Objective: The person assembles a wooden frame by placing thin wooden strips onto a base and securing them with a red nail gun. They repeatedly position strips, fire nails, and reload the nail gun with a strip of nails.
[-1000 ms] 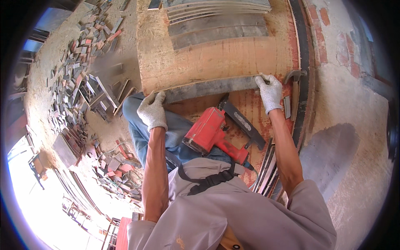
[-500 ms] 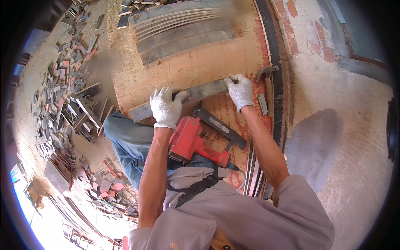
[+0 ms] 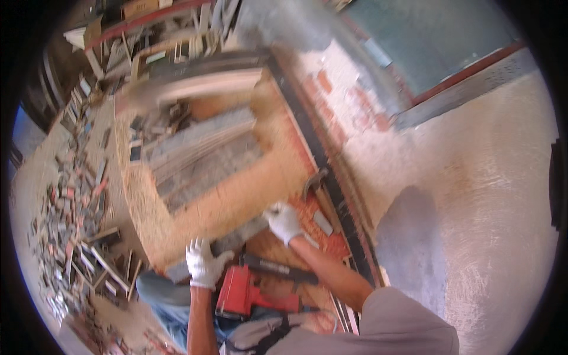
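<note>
A narrow grey wooden board (image 3: 239,234) lies slantwise across the worktop in front of me. My left hand (image 3: 202,264), in a white knit glove, rests over its left part with fingers spread and thumb out. At the board's right end my gloved right hand (image 3: 284,222) has its fingers closed on the edge. A red nail gun (image 3: 236,293) with a long dark magazine (image 3: 275,266) lies on my lap, just nearer than the board. A claw hammer (image 3: 313,182) lies beyond my right hand, and a small pale strip (image 3: 323,222) lies beside that hand.
Several grey boards (image 3: 207,163) lie stacked farther up the sawdust-covered worktop (image 3: 236,204). Wood offcuts (image 3: 71,207) litter the floor at left. A dark rail (image 3: 313,148) edges the worktop's right side, with concrete floor (image 3: 473,219) beyond.
My view has tilted up and turned, so the far end of the worktop shows and everything sits lower. Both hands stay at the board; my left fingers look more spread.
</note>
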{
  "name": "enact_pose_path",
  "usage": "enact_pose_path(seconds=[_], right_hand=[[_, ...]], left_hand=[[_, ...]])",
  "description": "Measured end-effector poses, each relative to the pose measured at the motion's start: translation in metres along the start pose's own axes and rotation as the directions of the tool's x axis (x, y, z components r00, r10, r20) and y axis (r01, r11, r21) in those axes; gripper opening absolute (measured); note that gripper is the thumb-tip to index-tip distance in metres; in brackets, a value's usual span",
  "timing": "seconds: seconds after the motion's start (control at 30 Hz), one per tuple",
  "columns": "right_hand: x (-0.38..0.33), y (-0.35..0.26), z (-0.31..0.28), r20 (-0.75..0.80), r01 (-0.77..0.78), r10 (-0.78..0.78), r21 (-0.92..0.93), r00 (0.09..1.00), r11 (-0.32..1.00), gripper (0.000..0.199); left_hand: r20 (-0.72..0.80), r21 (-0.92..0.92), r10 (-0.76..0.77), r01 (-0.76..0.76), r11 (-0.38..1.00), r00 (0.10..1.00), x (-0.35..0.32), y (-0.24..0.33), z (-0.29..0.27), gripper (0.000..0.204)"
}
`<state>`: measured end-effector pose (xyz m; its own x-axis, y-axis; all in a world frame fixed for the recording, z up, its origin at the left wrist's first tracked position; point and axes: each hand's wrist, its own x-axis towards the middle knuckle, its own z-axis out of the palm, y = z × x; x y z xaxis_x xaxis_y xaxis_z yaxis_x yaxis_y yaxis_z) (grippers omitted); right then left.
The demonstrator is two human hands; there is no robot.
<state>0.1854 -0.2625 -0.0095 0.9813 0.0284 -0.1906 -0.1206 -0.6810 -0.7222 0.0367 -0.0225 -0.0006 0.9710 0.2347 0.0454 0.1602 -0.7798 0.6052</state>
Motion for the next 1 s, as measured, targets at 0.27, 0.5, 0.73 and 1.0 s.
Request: enact_pose_path(seconds=[0.27, 0.5, 0.73, 1.0], right_hand=[[0.0, 0.005, -0.003, -0.005, -0.015, 0.015, -0.056, 1.0, 0.998, 0.028], [0.001, 0.005, -0.001, 0.008, -0.025, 0.025, -0.044, 1.0, 0.999, 0.027], [0.003, 0.01, 0.002, 0.037, -0.051, 0.052, -0.031, 0.998, 0.998, 0.027], [0.005, 0.023, -0.001, 0.069, -0.056, 0.054, 0.029, 0.996, 0.998, 0.031]], left_hand=[[-0.026, -0.066, 0.008, -0.01, 0.998, 1.0, 0.002, -0.007, 0.015, 0.062], [-0.043, -0.075, -0.005, 0.002, 0.997, 0.999, 0.003, -0.009, 0.015, 0.061], [-0.134, -0.11, -0.097, 0.082, 0.99, 0.986, 0.007, 0.0, 0.013, 0.038], [-0.165, -0.235, -0.254, 0.212, 0.949, 0.953, 0.017, 0.012, 0.021, 0.022]])
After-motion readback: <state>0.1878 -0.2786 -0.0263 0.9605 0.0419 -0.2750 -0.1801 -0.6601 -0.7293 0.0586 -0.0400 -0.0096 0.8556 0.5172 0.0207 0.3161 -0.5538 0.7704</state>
